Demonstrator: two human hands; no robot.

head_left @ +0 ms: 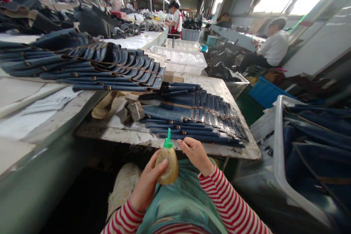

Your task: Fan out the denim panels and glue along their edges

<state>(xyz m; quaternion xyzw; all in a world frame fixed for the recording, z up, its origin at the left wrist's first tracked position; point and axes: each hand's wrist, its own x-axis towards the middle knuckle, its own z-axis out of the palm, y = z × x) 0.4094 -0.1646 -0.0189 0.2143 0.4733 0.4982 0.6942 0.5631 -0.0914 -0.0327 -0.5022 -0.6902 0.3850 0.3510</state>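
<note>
My left hand (152, 175) is wrapped round a squeeze bottle (168, 166) of yellowish liquid, held upright over my lap, its green nozzle pointing up. Just right of the bottle's cap is my right hand (195, 152), its fingers curled and the index finger and thumb close together near the table edge; whether anything small is between them cannot be made out. Beyond both hands, overlapping dark blue pieces (189, 108) with brown strips lie fanned out on a worn white table (131, 136). Glossy patches show on their right-hand part.
More blue pieces (109, 64) are layered at the left. Beige scraps (105, 105) lie beside the nearer stack. A large plastic bin (279, 146) holding blue pieces stands close on my right. White trays (183, 58) are behind the table. A seated person (274, 47) is at the right.
</note>
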